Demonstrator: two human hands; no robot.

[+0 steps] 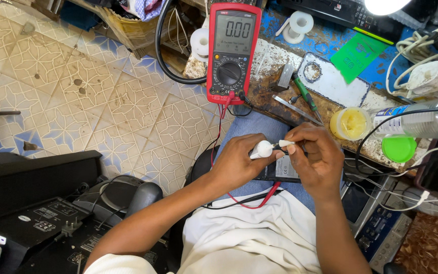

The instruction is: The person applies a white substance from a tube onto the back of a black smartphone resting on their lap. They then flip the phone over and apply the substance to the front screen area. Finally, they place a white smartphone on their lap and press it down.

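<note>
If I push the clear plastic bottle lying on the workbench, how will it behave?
The clear plastic bottle lies on its side, so it would probably roll. It looks mostly empty, so likely light. A black cable crosses it and may drag along.

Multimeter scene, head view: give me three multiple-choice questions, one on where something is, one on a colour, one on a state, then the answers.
1. Where is the multimeter?
A. on the bench edge, above the hands
B. on the floor tiles
C. in the left hand

2. What colour is the loose cap by the bottle?
A. red
B. green
C. white

3. What is the left hand doing?
A. lying open
B. pinching a small white part
C. gripping the screwdriver

Answers: 1 A, it lies on the bench with its leads running down to the lap. 2 B, the cap is bright green. 3 B, its fingers close on the white part, with the right hand at the part's tip.
</note>
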